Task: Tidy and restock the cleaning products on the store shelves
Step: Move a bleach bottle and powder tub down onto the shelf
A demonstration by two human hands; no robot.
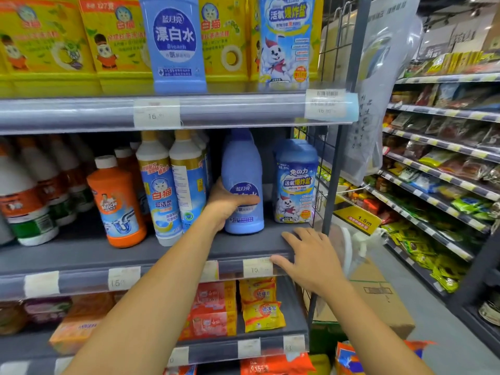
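A light blue bleach bottle (242, 169) stands upright on the middle shelf (81, 255), and my left hand (226, 203) is wrapped around its lower left side. To its right stands a blue and white salt canister (296, 182). My right hand (305, 259) lies flat on the shelf's front edge with fingers spread, holding nothing. Left of the bleach bottle stand two white and blue cleaner bottles (173, 185) and an orange drain cleaner bottle (117, 201). A second bleach bottle (173, 43) stands on the upper shelf among yellow detergent packs (113, 39).
White and orange bottles (32, 190) fill the middle shelf's left. Soap packs (259, 304) lie on the lower shelf. A wire grid panel (332, 63) closes the shelf's right end. A cardboard box (378, 296) sits on the floor; snack shelves (438, 169) line the aisle's right.
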